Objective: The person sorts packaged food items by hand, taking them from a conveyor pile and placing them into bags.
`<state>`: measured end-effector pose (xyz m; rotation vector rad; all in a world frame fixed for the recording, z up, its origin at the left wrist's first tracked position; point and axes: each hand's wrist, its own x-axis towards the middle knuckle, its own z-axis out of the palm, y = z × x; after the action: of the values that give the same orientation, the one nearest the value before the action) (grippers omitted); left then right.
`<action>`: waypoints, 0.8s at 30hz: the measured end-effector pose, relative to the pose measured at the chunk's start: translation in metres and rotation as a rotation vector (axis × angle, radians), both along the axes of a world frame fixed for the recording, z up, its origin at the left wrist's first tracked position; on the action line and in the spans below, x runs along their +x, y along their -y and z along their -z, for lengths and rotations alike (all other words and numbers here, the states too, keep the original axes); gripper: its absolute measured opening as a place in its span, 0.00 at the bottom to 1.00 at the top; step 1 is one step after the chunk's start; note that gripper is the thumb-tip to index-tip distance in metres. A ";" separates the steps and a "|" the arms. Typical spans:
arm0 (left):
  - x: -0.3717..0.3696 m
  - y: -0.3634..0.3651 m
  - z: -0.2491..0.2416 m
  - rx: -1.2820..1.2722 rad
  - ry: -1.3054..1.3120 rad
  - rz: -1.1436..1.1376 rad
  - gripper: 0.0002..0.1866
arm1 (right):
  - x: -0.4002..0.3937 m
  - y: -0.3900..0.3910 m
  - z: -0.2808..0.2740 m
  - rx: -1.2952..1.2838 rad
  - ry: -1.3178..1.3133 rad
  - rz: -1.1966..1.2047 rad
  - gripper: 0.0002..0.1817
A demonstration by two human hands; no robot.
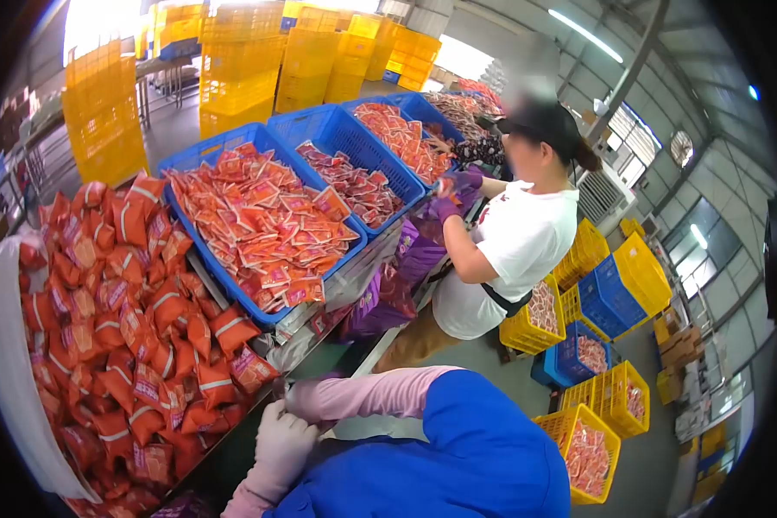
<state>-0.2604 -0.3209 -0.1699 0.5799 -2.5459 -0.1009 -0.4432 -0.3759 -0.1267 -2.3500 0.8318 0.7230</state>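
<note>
My left hand [285, 438], in a pale glove, is closed with its fingers curled against the end of my right arm's pink sleeve. What the fingers pinch, if anything, is hidden. Blurred and partly covered, my right hand [297, 396] is beside it, and its fingers do not show clearly. Both hands are close to my blue-clothed body, at the near edge of a big heap of red-orange sealed packets [151, 345]. Neither hand visibly holds a packet.
A blue crate [177, 203] of small flat sachets [259, 220] stands beyond the heap, with more blue crates behind. Purple bags [380, 302] line the bench edge. A co-worker [518, 250] in a white shirt stands there. Yellow crates [591, 483] of packets sit on the floor.
</note>
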 end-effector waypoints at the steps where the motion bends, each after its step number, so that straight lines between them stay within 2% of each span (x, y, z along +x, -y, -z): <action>1: 0.013 -0.006 -0.005 0.016 -0.013 -0.035 0.04 | 0.033 0.015 0.011 0.026 0.009 -0.032 0.13; 2: 0.025 -0.012 -0.013 0.011 -0.019 -0.102 0.03 | 0.068 0.026 0.026 0.055 0.023 -0.061 0.13; 4: 0.046 -0.023 -0.015 0.070 -0.017 -0.104 0.04 | 0.076 0.009 0.026 0.110 0.055 -0.108 0.13; 5: 0.053 -0.026 -0.016 0.090 0.017 -0.096 0.05 | 0.101 -0.009 0.045 0.130 0.078 -0.122 0.13; 8: 0.078 -0.040 0.021 0.099 0.073 -0.141 0.04 | 0.123 -0.030 0.052 0.172 0.126 -0.205 0.13; 11: 0.112 -0.055 0.019 0.048 0.055 -0.247 0.03 | 0.170 -0.027 0.068 0.239 0.192 -0.256 0.13; 13: 0.158 -0.081 0.064 0.213 0.123 -0.349 0.03 | 0.175 0.003 0.057 0.260 0.226 -0.291 0.14; 14: 0.159 -0.081 0.017 0.255 0.182 -0.355 0.01 | 0.172 0.008 0.051 0.274 0.245 -0.305 0.14; 15: 0.158 -0.081 -0.030 0.296 0.243 -0.365 0.03 | 0.180 0.021 0.022 0.137 0.490 -0.379 0.16; 16: 0.162 -0.085 -0.026 0.248 0.122 -0.416 0.02 | 0.183 0.039 -0.010 0.197 0.687 -0.292 0.16; 17: 0.168 -0.091 -0.034 0.315 0.163 -0.472 0.02 | 0.183 0.060 -0.041 0.133 0.725 -0.180 0.15; 18: 0.171 -0.091 -0.039 0.312 0.216 -0.508 0.02 | 0.187 0.084 -0.049 -0.028 0.764 -0.079 0.15; 19: 0.174 -0.096 -0.047 0.321 0.281 -0.565 0.03 | 0.201 0.113 -0.020 -0.115 0.852 -0.031 0.14; 20: 0.180 -0.099 -0.033 0.290 0.309 -0.644 0.03 | 0.208 0.145 0.003 -0.179 0.852 0.015 0.14; 21: 0.180 -0.099 -0.033 0.269 0.351 -0.740 0.05 | 0.221 0.175 0.023 -0.222 0.727 -0.007 0.17; 22: 0.182 -0.111 -0.043 0.392 0.470 -0.801 0.07 | 0.235 0.199 0.059 -0.208 0.821 -0.021 0.26; 23: 0.181 -0.101 -0.062 0.513 0.573 -0.858 0.09 | 0.247 0.210 0.070 -0.158 0.660 0.071 0.38; 24: 0.185 -0.093 -0.064 0.596 0.494 -0.901 0.11 | 0.261 0.215 0.093 -0.281 0.656 0.080 0.48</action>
<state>-0.0757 -0.2283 -0.1062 2.1335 -2.3921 -0.4354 -0.1820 -0.5908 -0.2194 -2.5354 0.7476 -0.2232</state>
